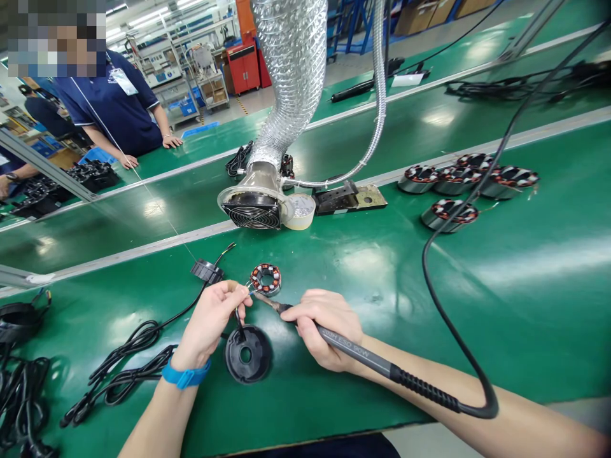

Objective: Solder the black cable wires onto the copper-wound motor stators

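My right hand point(329, 324) is closed around the grip of a soldering iron point(353, 348). The iron's tip meets thin wires just in front of my left fingertips, beside a small motor stator point(266, 280) with copper windings. Pinched in my left hand point(222, 312) are thin wire ends point(250, 291), partly hidden by the fingers. Below that hand lies a round black plastic housing point(248, 355) with a central hole, a black cable running up from it. A blue wrist strap point(186, 374) circles my left wrist.
A fume extractor point(252, 207) hangs ahead on a foil duct. Near it are a solder spool point(300, 211) and an iron stand point(353, 198). Several stators point(449, 215) sit at right; coiled black cables point(128, 362) lie left. A person point(114, 108) stands across the bench.
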`<state>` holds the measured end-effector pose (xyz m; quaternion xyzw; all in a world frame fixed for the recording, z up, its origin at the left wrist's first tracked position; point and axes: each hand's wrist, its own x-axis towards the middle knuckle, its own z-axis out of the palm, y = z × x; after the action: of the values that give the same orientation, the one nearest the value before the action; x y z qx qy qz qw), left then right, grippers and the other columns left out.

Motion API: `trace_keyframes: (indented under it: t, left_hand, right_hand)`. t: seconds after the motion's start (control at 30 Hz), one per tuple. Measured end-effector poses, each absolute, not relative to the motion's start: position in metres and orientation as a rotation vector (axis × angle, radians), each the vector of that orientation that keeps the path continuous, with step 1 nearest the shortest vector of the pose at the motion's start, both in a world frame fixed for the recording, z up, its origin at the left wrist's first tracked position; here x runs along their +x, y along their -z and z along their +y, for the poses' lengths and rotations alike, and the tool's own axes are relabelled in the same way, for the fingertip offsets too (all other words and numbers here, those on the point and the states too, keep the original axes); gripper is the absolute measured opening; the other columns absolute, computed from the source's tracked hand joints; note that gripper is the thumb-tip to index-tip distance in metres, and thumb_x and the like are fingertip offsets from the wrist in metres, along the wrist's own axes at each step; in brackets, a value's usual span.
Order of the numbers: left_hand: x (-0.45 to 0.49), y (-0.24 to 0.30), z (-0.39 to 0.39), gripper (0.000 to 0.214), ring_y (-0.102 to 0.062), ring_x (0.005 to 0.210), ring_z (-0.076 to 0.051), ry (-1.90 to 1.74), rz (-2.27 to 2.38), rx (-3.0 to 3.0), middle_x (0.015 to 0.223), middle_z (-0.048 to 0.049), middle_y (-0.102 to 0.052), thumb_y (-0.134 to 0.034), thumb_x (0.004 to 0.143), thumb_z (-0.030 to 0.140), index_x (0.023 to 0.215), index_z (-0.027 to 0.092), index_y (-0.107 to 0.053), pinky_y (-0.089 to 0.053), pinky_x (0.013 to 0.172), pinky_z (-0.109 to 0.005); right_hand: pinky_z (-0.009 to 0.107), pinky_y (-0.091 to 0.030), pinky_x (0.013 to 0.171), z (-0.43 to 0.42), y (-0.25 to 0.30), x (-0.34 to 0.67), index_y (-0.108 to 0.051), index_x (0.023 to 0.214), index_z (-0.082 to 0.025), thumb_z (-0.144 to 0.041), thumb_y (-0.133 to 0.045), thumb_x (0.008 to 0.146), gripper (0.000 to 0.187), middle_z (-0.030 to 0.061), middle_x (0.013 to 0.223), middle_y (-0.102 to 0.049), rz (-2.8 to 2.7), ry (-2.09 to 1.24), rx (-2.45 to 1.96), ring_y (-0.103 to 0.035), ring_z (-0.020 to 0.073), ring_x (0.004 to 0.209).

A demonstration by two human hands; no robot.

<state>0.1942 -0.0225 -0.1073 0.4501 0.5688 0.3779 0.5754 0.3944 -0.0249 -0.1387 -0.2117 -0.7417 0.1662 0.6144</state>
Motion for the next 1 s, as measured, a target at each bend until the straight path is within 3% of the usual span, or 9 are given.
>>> trace_keyframes:
  t: [0.7, 1.0]
  left_hand:
    - [0.191, 0.110, -0.022, 0.028, -0.049, 0.054, -0.008, -0.868, 1.349, 1.078, 0.072, -0.0028, -0.064, -0.069, 0.082, 0.038, 0.075, 0.013, -0.060, -0.045, 0.050, -0.020]
    - [0.192, 0.108, -0.022, 0.029, -0.049, 0.054, -0.008, -0.872, 1.345, 1.065, 0.072, -0.0027, -0.063, -0.071, 0.080, 0.039, 0.074, 0.013, -0.060, -0.045, 0.049, -0.020]
  right_hand:
    - [0.026, -0.044, 0.051, -0.022, 0.136, 0.401, -0.064, 0.090, -0.016, -0.004, -0.046, 0.084, 0.022, -0.0025, 0.053, -0.060, -1.684, -0.332, -0.533, -0.055, 0.0125, 0.046]
    - [0.028, -0.046, 0.057, -0.006, 0.151, 0.398, -0.062, 0.106, -0.014, -0.014, -0.050, 0.093, 0.017, 0.0046, 0.072, -0.065, -1.899, -0.077, -0.565, -0.058, 0.0145, 0.059]
